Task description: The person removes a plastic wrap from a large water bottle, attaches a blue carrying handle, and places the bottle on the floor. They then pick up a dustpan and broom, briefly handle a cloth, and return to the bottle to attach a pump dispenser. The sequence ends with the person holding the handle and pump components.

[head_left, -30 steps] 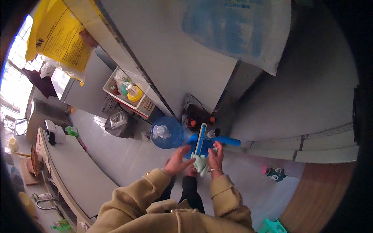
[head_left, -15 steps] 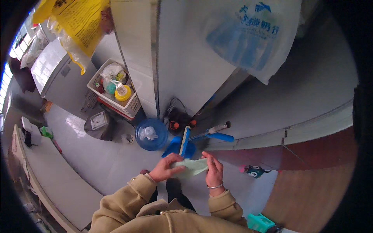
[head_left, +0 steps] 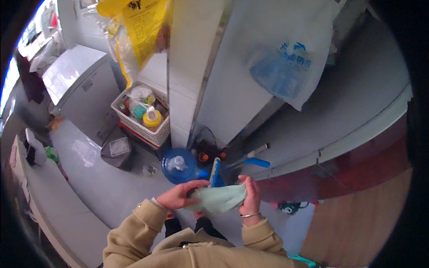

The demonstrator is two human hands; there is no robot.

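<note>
A pale green cloth (head_left: pixel 220 198) is stretched between my two hands in front of my body. My left hand (head_left: pixel 181 195) grips its left end, thumb on the near side. My right hand (head_left: pixel 251 196), with a silver bangle at the wrist, holds the other end, fingers curled at its edge. Just beyond the cloth are a blue-and-white handle (head_left: pixel 214 172) and a blue dustpan (head_left: pixel 220 181), partly hidden behind the cloth and my left hand.
A blue water jug (head_left: pixel 178 165) stands on the floor, near a white basket (head_left: pixel 142 127) of jars and bags. Hanging bags, one yellow (head_left: pixel 143 35) and one translucent (head_left: pixel 286 67), are at the top. A counter (head_left: pixel 67 210) runs along the left.
The view has shifted, moving the basket and bags rightward in the picture. The cloth appears broader and more spread out, still in both hands, and my left hand sits farther left.
</note>
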